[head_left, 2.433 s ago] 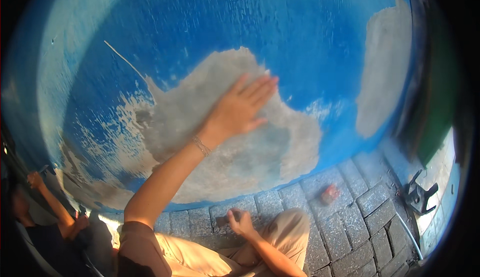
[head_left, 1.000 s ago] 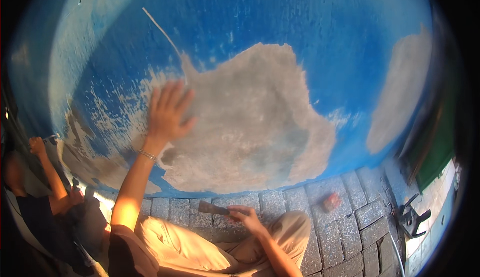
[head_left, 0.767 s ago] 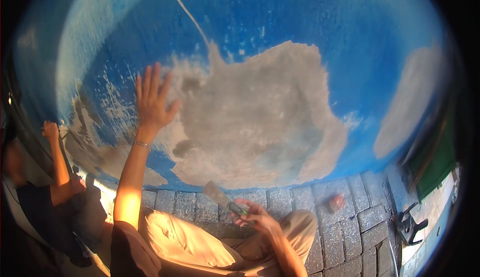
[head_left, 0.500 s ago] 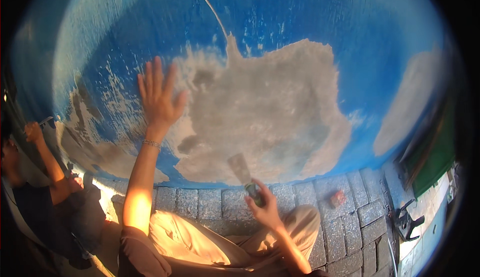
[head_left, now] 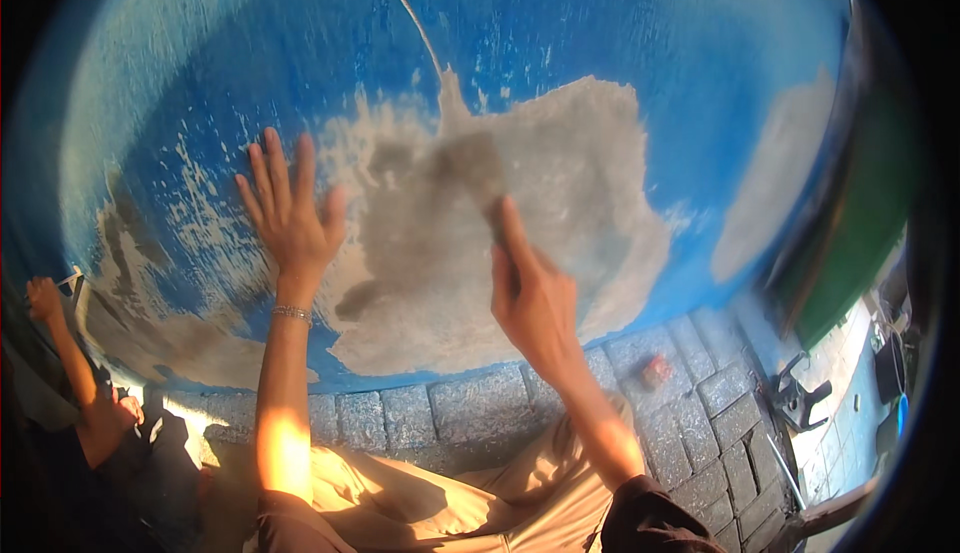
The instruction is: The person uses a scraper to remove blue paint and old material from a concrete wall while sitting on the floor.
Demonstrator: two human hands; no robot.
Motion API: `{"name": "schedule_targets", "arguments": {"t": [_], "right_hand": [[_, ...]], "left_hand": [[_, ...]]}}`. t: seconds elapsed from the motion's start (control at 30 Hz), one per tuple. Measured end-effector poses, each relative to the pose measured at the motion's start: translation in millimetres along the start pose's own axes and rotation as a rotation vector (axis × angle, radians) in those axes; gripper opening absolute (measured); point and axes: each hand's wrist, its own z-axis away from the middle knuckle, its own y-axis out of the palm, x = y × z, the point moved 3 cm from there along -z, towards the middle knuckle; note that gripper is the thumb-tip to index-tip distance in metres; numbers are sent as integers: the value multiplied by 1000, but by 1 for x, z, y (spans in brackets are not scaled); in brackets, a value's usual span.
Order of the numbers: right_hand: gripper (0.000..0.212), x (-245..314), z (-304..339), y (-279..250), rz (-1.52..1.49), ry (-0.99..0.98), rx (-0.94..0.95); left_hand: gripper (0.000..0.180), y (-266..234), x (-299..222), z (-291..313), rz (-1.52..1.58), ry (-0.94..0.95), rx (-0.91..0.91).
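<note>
A blue painted wall (head_left: 560, 43) curves across the view, with a large grey patch (head_left: 570, 173) where the paint is gone. My left hand (head_left: 292, 223) lies against the blue paint at the patch's left edge, fingers spread, holding nothing. In my right hand (head_left: 540, 303) is a scraper (head_left: 468, 163), its handle mostly hidden by my fingers and my index finger stretched along it. The wide blade is over the upper middle of the grey patch, blurred by motion; whether it touches the wall I cannot tell.
At the far left, another person's hand (head_left: 43, 299) holds a thin tool near the wall. Grey paving bricks (head_left: 480, 403) run along the wall's foot, with a small reddish lump (head_left: 655, 371) on them. A green panel (head_left: 850, 263) and a black object (head_left: 800, 398) are at right.
My right hand has raised the scraper from near my knees to the grey patch. My left hand stays spread on the wall. The view has shifted slightly.
</note>
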Motion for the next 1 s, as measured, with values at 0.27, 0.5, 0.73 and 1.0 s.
{"name": "schedule_targets", "arguments": {"t": [0.27, 0.5, 0.73, 1.0], "right_hand": [[57, 13, -12, 4, 46, -20, 15], [54, 15, -17, 3, -40, 14, -4], [51, 8, -18, 3, -18, 9, 16], [47, 42, -77, -4, -84, -37, -49]], "left_hand": [[56, 2, 4, 2, -7, -19, -11], [56, 0, 1, 0, -2, -20, -14], [57, 0, 0, 1, 0, -17, -21], [56, -1, 2, -1, 15, -33, -22]]}}
